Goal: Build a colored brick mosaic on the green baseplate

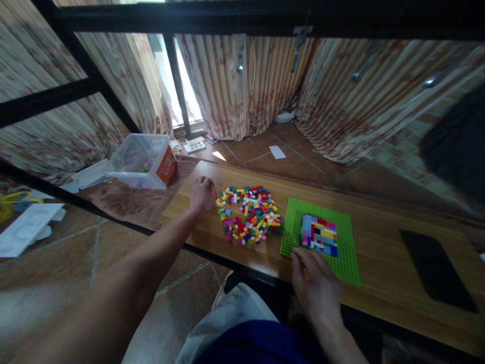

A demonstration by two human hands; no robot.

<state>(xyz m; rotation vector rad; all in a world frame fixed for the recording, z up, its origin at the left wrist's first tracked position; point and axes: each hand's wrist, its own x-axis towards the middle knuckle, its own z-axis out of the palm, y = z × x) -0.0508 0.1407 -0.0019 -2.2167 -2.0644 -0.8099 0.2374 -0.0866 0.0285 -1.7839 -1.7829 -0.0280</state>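
Note:
A loose heap of small coloured building bricks (254, 212) lies on the wooden bench. My left hand (203, 193) rests on the wood just left of the heap, its fingers curled closed; what they may hold is hidden. To the right of the heap is a green baseplate (346, 268). On it sits a block of many-coloured bricks (319, 235) pressed together, with a red and yellow pattern inside. My right hand (316, 278) is at the plate's near edge, below the brick block. Its thumb and fingers are pinched together, and anything between them is too small to make out.
The wooden bench (382, 237) carries a flat black object (437, 268) at its right. A clear plastic bin (142, 162) with an orange label stands on the floor at the back left. A black metal frame (227, 19) and curtains (220, 86) are beyond.

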